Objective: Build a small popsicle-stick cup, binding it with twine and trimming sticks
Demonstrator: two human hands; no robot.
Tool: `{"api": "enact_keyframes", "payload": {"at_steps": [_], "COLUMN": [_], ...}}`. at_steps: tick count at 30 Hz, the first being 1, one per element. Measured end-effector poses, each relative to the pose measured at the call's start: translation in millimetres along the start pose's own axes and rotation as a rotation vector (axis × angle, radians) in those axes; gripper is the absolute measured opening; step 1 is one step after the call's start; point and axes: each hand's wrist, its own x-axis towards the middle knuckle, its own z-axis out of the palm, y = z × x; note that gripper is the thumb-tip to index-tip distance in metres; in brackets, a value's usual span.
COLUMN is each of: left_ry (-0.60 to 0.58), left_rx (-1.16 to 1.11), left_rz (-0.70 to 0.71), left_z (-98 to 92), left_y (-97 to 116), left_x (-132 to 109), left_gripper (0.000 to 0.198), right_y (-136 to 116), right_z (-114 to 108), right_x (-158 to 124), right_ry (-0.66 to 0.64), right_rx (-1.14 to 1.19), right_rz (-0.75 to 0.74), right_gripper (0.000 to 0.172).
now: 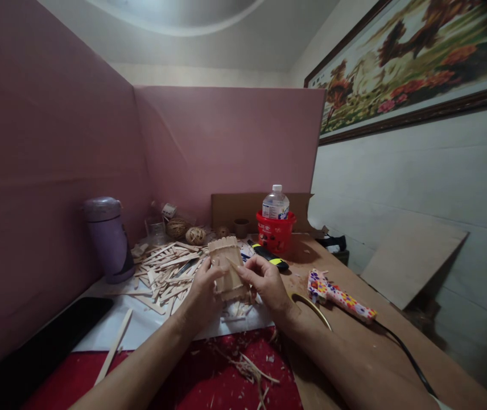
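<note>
Between my two hands, above white paper, is a small panel of wooden craft sticks [227, 265] with a scalloped top edge. My left hand [203, 287] grips its left side, thumb on the face. My right hand [267, 285] pinches at the right edge, thumb and forefinger on or near a thin strip against the face; that strip is too small to make out. A heap of loose craft sticks [170, 267] spreads behind and left of my left hand. Past my right hand lies a black and yellow utility knife [271, 257].
A purple flask [109, 239] stands left, with a dark flat object [68, 324] nearer me. A red bucket [275, 233] holds a plastic bottle [276, 202]. Right are a tape roll [312, 307] and a flower-patterned glue gun [341, 296] with its cord. Scraps litter the red cloth [222, 381].
</note>
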Motion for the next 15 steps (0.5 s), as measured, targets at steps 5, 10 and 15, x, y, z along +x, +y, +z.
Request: {"api": "enact_keyframes", "payload": {"at_steps": [5, 10, 15], "left_ry": [-0.003, 0.057, 0.083], "left_rx": [0.003, 0.029, 0.047], "left_rz": [0.005, 0.03, 0.041], "left_z": [-1.5, 0.2, 0.9], "left_y": [-4.6, -5.3, -3.1], "left_x": [3.7, 7.0, 6.7], "left_gripper": [0.035, 0.043, 0.046], "right_y": [-0.2, -0.5, 1.1], "right_z": [1.5, 2.6, 3.1], "right_x": [-0.5, -2.0, -3.6], "right_ry": [-0.007, 0.046, 0.117], "right_rx": [0.003, -0.103, -0.219], "right_rz": [-0.002, -0.083, -0.142], "right_gripper": [0.035, 0.029, 0.028]}}
